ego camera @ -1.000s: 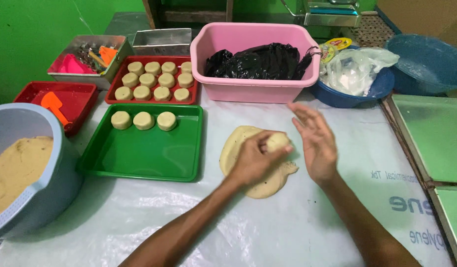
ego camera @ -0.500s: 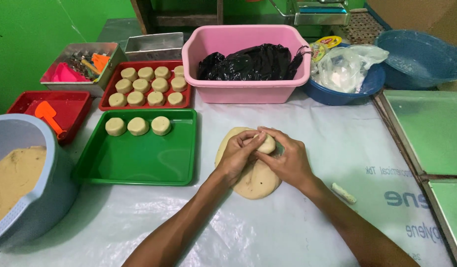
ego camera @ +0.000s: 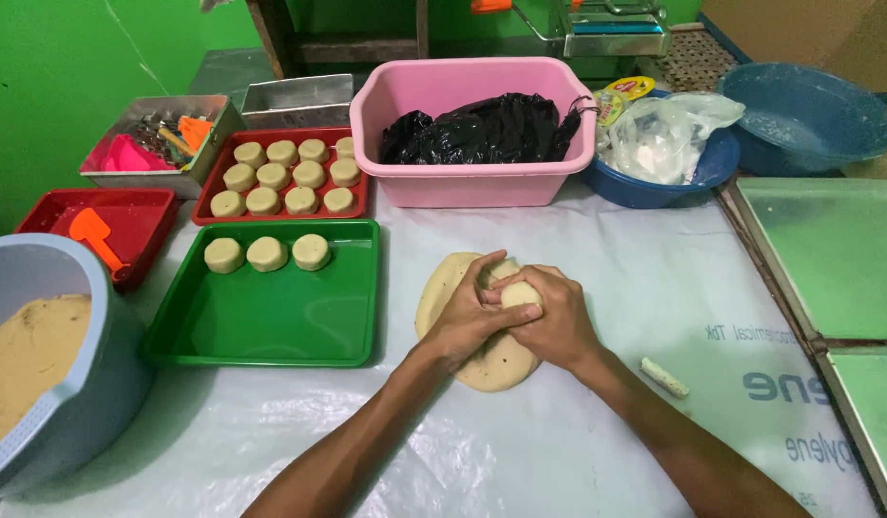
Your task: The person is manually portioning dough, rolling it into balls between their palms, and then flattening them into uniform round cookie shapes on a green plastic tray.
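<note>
A: Hands first. Left hand [ego camera: 467, 317] and right hand [ego camera: 551, 324] are pressed together, both clenched round a small dough lump [ego camera: 520, 293], w/ only its pale top showing between the fingers. They sit right on top of the flat dough sheet [ego camera: 491, 360], on the plastic-covered table [ego camera: 654, 278].

B: Risk there?

A: Imo squeezing too hard. The lump could crack or smear into the sheet below, since wrists rest on it. Could also dent the sheet.

B: And further out?

A: Green tray [ego camera: 271, 317] is just left of the sheet, w/ three round dough pucks [ego camera: 267, 253] along its far edge. A careless left elbow might nudge the tray. Red tray [ego camera: 282, 176] behind it is near full, approx eleven pucks.

B: Anything loose?

A: A small dough scrap [ego camera: 665, 377] lies right of the right forearm; a sleeve-less arm sweeping back could drag it. Grey bowl of dough [ego camera: 40, 364] sits at the table's near-left edge, prob. the easiest thing to knock.
</note>
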